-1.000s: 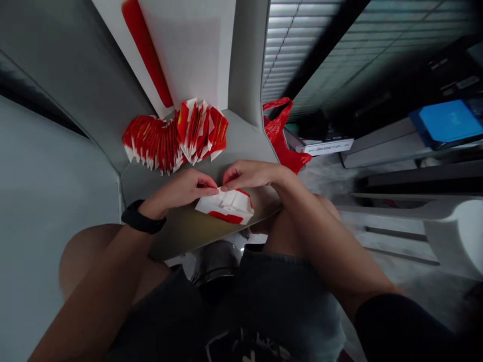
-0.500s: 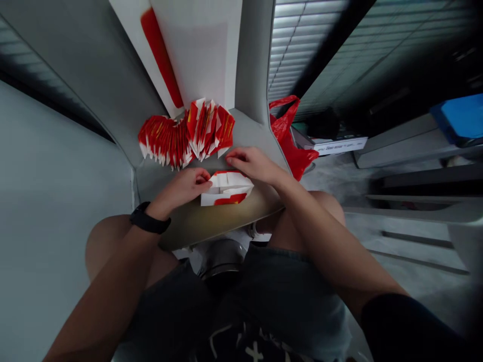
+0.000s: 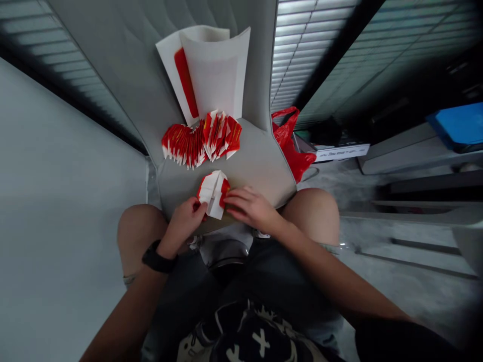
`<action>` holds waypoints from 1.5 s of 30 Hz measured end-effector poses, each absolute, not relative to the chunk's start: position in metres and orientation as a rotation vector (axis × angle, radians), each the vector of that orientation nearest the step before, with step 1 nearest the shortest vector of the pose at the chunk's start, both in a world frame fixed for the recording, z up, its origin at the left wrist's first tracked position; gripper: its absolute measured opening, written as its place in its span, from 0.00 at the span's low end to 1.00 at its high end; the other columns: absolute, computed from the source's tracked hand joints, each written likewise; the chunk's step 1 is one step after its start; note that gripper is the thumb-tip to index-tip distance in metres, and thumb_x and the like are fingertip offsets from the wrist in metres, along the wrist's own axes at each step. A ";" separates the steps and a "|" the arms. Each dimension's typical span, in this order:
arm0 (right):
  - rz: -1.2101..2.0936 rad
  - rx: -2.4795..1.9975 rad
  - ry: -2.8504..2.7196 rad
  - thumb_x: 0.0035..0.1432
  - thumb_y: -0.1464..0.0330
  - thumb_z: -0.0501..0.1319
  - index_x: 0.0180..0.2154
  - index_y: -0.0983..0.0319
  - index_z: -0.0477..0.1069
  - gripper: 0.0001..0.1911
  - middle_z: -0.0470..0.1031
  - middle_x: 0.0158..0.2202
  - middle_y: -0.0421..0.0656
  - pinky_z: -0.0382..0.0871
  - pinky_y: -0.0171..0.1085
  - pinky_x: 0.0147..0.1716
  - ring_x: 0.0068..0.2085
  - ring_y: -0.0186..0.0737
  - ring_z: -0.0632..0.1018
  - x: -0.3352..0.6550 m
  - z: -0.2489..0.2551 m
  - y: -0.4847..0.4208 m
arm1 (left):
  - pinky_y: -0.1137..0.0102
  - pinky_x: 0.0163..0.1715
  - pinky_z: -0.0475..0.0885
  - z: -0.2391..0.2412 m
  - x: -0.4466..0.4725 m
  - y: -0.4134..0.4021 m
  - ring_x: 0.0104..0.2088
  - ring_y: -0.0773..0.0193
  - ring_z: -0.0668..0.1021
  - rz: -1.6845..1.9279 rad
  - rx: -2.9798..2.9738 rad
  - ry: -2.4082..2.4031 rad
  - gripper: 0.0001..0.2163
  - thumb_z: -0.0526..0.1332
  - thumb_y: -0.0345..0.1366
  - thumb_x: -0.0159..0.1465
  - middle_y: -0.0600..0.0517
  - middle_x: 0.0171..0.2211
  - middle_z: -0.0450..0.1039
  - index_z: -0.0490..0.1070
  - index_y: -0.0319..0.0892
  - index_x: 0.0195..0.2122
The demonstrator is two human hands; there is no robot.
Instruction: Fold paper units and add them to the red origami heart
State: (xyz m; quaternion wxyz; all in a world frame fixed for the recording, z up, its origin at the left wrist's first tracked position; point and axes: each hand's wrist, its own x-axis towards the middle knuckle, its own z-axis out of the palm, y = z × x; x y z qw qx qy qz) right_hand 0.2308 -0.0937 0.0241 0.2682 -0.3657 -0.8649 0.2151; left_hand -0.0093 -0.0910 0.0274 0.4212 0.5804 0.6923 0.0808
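- The person is sitting with both knees drawn up to a grey chair seat (image 3: 258, 161) and is working on a folded paper piece (image 3: 212, 192), white with red patches.
- The folded paper piece is lying on the near edge of the seat, between the two hands, its point tilting toward the person.
- The left hand (image 3: 185, 221), with a black watch (image 3: 158, 259) at its wrist, is pinching the piece's lower left edge, its fingers closing on the paper.
- The right hand (image 3: 252, 208) is reaching in from the right with its fingers stretched out and held together, the tips touching the piece's red right side; whether they are gripping it cannot be told.
- A row of folded red-and-white pieces (image 3: 202, 141) is standing fanned along the back of the seat, well apart from the hands.
- White paper sheets (image 3: 217, 70), one bearing a red stripe, are leaning upright behind that row.
- A red plastic bag (image 3: 293, 146) is hanging just beside the seat's right edge.
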 end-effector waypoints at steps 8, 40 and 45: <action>0.328 -0.916 -2.605 0.67 0.64 0.61 0.62 0.61 0.69 0.24 0.68 0.65 0.51 0.64 0.52 0.62 0.66 0.52 0.66 0.202 -0.027 -0.145 | 0.68 0.30 0.63 0.031 -0.012 -0.128 0.32 0.56 0.78 0.051 1.891 2.045 0.11 0.57 0.46 0.69 0.50 0.32 0.77 0.72 0.45 0.39; 0.128 -0.885 -2.407 0.69 0.71 0.58 0.43 0.55 0.79 0.11 0.81 0.48 0.42 0.60 0.62 0.66 0.51 0.40 0.77 0.199 -0.041 -0.152 | 0.58 0.58 0.70 0.017 -0.023 -0.181 0.55 0.52 0.73 0.289 2.512 1.471 0.15 0.61 0.31 0.67 0.44 0.54 0.73 0.72 0.43 0.55; 0.202 -0.990 -2.357 0.69 0.67 0.58 0.44 0.56 0.79 0.10 0.81 0.47 0.43 0.60 0.58 0.67 0.52 0.42 0.76 0.198 -0.036 -0.146 | 0.60 0.55 0.69 0.018 -0.018 -0.177 0.51 0.54 0.73 0.354 2.488 1.521 0.11 0.57 0.34 0.71 0.46 0.51 0.75 0.75 0.43 0.50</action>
